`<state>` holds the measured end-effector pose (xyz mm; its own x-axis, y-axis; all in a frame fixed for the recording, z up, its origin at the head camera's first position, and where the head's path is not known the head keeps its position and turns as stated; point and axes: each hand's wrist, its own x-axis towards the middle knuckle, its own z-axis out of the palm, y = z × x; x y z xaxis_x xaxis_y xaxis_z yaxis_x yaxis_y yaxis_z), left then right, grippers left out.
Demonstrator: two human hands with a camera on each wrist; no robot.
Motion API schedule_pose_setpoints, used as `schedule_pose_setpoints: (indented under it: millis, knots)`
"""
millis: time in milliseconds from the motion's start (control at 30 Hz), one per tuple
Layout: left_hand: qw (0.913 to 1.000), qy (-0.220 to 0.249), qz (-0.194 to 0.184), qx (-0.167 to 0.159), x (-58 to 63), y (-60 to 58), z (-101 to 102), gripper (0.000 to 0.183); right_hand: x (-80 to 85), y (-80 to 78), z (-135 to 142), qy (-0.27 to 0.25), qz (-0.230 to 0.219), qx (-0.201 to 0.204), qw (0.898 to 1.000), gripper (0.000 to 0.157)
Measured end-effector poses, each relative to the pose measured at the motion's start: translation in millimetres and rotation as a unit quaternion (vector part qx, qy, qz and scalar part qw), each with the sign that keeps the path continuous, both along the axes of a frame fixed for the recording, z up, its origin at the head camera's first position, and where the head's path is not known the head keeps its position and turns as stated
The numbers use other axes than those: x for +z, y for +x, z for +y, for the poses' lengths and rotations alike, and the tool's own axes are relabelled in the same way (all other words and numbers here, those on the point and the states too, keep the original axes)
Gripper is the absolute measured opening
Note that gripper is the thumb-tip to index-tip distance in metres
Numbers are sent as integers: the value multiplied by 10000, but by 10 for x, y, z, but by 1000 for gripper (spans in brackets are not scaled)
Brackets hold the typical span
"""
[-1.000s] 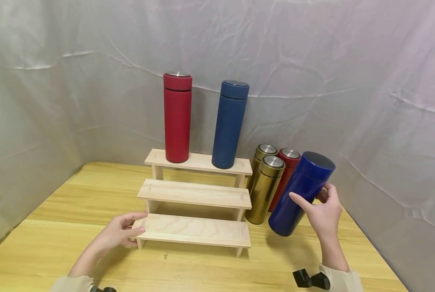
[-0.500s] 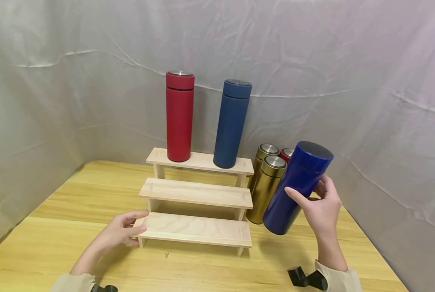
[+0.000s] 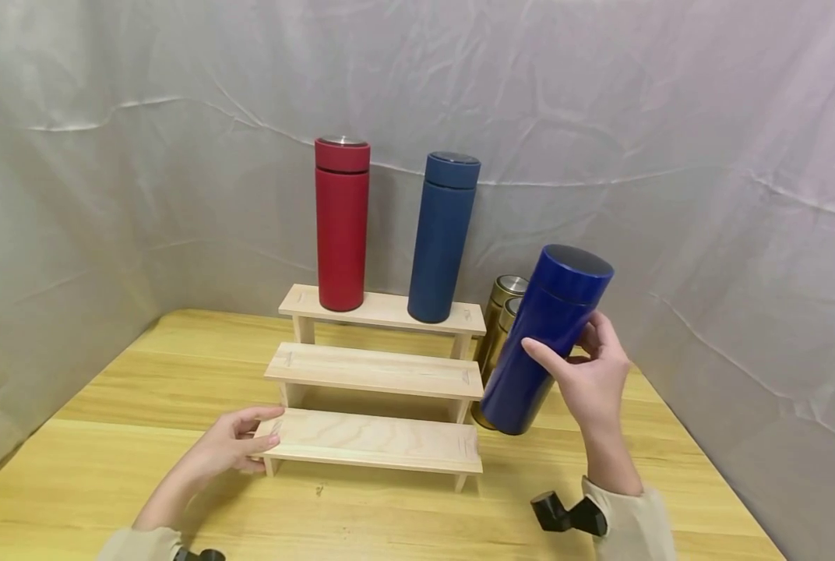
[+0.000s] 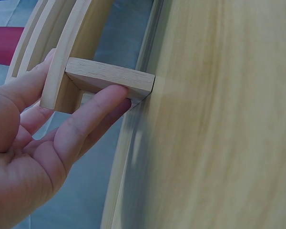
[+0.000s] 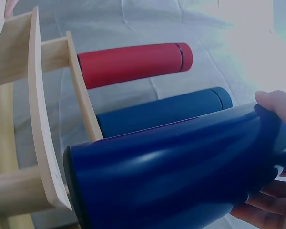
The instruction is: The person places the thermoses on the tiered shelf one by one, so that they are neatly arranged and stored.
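My right hand (image 3: pixel 590 370) grips a glossy dark blue thermos (image 3: pixel 540 343), thumb on the near side and fingers behind. The thermos is tilted, its base lower left, raised just right of a three-step wooden stand (image 3: pixel 375 370). In the right wrist view its bottom end overlaps the stand's steps. My left hand (image 3: pixel 231 440) holds the left end of the lowest step, thumb on top; in the left wrist view fingers (image 4: pixel 93 112) lie under the board against its leg. On the top step stand a red thermos (image 3: pixel 342 226) and a matte blue thermos (image 3: pixel 444 238), both upright.
Two gold thermoses (image 3: pixel 495 331) stand on the table right of the stand, partly hidden behind the held thermos. The wooden table (image 3: pixel 123 405) is bounded by a grey cloth backdrop (image 3: pixel 249 195) behind and at the sides.
My right hand has carried the dark blue thermos left and upward, toward the stand. A red thermos beside the gold ones is now hidden behind it. The left hand stays on the stand.
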<state>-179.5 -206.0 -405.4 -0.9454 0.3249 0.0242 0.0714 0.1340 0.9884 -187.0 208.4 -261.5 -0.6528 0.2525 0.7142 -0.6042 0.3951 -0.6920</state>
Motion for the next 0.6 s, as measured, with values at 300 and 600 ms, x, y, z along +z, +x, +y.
schedule_pose_setpoints:
  millis: [300, 600]
  knots:
    - [10000, -37, 35, -5, -9, -2, -9, 58, -10, -114, -282, 2, -11, 499, 9988, 59]
    - [10000, -48, 51, -20, -1, -3, 2, 58, -82, -333, -557, -89, 317, 1061, 9938, 64]
